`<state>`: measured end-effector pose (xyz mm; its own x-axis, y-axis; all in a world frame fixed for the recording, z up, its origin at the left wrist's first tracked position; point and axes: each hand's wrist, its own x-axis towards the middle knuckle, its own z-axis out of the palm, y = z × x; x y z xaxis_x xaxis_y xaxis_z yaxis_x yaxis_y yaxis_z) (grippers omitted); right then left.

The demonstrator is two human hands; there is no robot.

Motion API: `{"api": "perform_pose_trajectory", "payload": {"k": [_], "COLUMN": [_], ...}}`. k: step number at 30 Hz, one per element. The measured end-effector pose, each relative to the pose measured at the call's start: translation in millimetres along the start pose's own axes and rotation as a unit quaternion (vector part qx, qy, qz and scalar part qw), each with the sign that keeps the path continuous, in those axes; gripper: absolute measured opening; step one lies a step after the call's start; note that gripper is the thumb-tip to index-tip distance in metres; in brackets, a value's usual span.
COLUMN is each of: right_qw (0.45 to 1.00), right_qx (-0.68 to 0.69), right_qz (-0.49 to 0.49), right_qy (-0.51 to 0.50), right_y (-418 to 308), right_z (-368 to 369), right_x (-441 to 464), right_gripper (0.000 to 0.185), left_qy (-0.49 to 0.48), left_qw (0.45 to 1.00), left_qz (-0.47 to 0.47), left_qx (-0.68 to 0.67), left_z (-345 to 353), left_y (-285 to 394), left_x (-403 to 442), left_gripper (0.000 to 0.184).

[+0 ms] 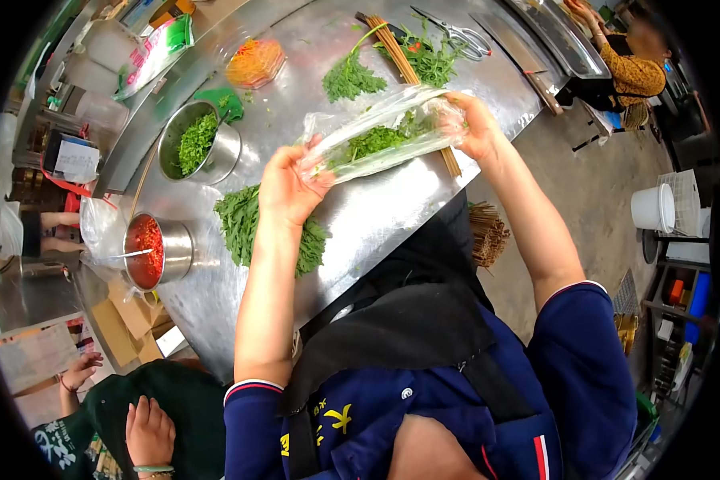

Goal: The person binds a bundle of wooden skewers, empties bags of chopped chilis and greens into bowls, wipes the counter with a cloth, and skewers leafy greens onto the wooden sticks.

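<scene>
Between my hands a clear plastic bag [392,104] is stretched wide, its mouth facing up toward me. My left hand [288,186] grips one side of the rim, and my right hand [474,128] holds the other. Chopped-looking green leaves [380,140] show inside or through the film; I cannot tell which. Below my left forearm lies a bunch of leafy greens [240,220]. Past the bag, a bundle of thin brown sticks [396,52] rests on the metal table [360,228] and runs partly behind the bag, with more leafy sprigs [352,78] beside it.
Scissors [460,36] lie at the far edge. To the left stand a metal pot of chopped greens [196,144], a pot of chopped red peppers [146,248] with a spoon, and a clear orange-filled pack [254,64]. People are at lower left and upper right.
</scene>
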<state>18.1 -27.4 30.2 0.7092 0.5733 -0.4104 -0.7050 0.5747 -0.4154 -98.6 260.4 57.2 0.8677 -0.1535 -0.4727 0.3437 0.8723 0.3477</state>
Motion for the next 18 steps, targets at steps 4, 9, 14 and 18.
{"api": "perform_pose_trajectory", "payload": {"k": [4, 9, 14, 18], "right_qw": [0.960, 0.948, 0.827, 0.598], "right_qx": [-0.208, -0.285, -0.494, -0.712], "right_qz": [0.006, 0.110, -0.191, -0.341], "right_qy": [0.190, 0.089, 0.190, 0.136], "right_y": [16, 8, 30, 71], "right_z": [39, 8, 32, 39], "right_x": [-19, -7, -46, -61], "right_gripper": [0.019, 0.056, 0.079, 0.072], "left_qy": [0.035, 0.115, 0.107, 0.161], "left_qw": [0.989, 0.971, 0.885, 0.745], "left_qz": [0.116, 0.206, 0.228, 0.291], "left_qx": [-0.083, 0.042, 0.392, 0.578], "left_z": [2, -31, 14, -18], "left_y": [1, -19, -26, -51], "left_x": [4, 21, -14, 16], "left_gripper": [0.022, 0.031, 0.069, 0.071]}}
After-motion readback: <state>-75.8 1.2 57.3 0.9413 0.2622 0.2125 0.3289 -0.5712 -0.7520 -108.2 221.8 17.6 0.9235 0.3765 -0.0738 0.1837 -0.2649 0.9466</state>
